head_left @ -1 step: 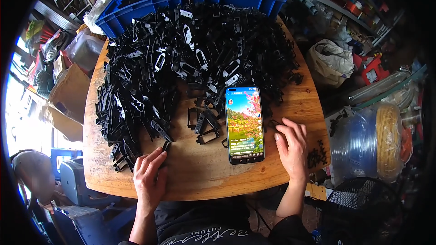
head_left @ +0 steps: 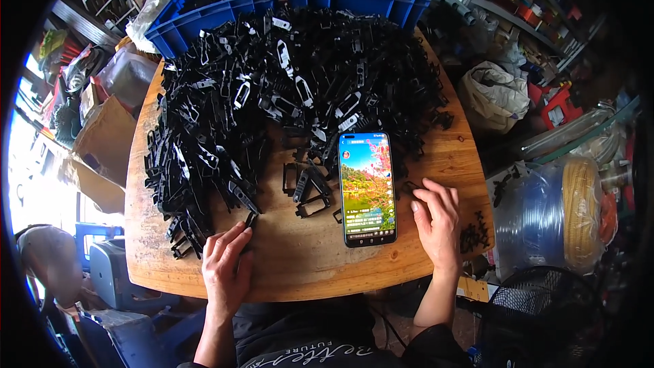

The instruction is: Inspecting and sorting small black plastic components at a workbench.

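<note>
Head view: two hands rest on a table (head_left: 293, 279), with a phone (head_left: 368, 191) between them and a pile (head_left: 204, 109) of black parts beyond.
The left hand (head_left: 226, 266) has its fingers together at a small black part (head_left: 251, 219) by the pile's near left edge; whether finger and thumb are clamped on it I cannot tell. That part's long axis slants, far end pointing away from the person and slightly right. The right hand (head_left: 437, 225), thumb and fingers apart, lies right of the phone, its fingertips by another piece (head_left: 411, 185). The phone's long axis runs away from the person, top leaning slightly left, screen toward them, presumably for viewing; the pile seems placed for easy reach.
</note>
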Demonstrator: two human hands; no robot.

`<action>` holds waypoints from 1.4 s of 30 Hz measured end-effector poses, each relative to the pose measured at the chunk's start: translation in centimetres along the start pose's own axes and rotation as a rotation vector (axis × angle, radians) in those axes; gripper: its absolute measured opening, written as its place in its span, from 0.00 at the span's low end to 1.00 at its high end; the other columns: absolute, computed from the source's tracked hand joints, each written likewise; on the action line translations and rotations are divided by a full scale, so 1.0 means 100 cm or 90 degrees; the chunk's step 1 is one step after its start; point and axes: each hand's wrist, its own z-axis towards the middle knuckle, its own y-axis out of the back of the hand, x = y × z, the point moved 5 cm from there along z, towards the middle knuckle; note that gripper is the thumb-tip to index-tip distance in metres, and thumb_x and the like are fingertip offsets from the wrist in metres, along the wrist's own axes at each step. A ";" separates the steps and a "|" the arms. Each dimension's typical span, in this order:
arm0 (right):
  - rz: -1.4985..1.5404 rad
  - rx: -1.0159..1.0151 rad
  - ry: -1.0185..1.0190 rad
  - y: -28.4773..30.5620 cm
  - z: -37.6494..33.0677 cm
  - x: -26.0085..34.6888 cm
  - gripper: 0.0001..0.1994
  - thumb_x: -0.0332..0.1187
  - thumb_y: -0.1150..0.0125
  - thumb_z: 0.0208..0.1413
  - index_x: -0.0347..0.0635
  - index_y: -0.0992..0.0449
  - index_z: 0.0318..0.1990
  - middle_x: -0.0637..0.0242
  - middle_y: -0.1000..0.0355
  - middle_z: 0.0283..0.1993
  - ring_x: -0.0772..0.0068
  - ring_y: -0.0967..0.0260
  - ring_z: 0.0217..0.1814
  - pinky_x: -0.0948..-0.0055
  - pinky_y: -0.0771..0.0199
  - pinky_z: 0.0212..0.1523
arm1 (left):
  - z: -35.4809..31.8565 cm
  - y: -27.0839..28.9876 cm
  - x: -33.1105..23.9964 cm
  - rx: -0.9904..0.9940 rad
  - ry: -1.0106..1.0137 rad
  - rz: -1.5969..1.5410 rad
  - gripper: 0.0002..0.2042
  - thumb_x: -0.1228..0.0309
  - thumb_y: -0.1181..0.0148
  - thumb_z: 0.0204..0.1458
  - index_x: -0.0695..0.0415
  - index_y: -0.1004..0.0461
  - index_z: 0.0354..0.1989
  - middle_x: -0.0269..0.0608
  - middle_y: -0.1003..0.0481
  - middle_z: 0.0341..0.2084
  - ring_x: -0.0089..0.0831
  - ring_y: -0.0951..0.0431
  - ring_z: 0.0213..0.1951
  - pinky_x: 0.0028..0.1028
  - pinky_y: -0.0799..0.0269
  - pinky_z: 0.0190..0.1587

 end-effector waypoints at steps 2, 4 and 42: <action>-0.001 -0.007 0.006 0.000 -0.001 0.000 0.08 0.28 0.42 0.51 0.37 0.27 0.38 0.57 0.30 0.47 0.54 0.36 0.47 0.63 0.35 0.48 | 0.000 0.001 -0.002 0.001 -0.012 0.004 0.19 0.82 0.41 0.38 0.57 0.25 0.44 0.44 0.27 0.46 0.42 0.28 0.45 0.36 0.32 0.48; 0.000 -0.015 0.009 0.001 -0.001 0.000 0.07 0.29 0.42 0.52 0.37 0.26 0.37 0.57 0.30 0.45 0.55 0.35 0.46 0.63 0.34 0.47 | -0.002 0.000 -0.003 0.015 -0.029 0.021 0.18 0.80 0.40 0.39 0.57 0.25 0.43 0.44 0.28 0.47 0.42 0.28 0.45 0.37 0.33 0.49; 0.330 0.073 0.717 -0.081 -0.019 0.251 0.18 0.36 0.39 0.41 0.38 0.30 0.40 0.66 0.34 0.34 0.66 0.38 0.38 0.67 0.40 0.41 | -0.028 -0.002 -0.002 0.258 0.147 -0.983 0.51 0.44 0.39 0.43 0.64 0.60 0.66 0.54 0.54 0.65 0.42 0.56 0.67 0.36 0.60 0.66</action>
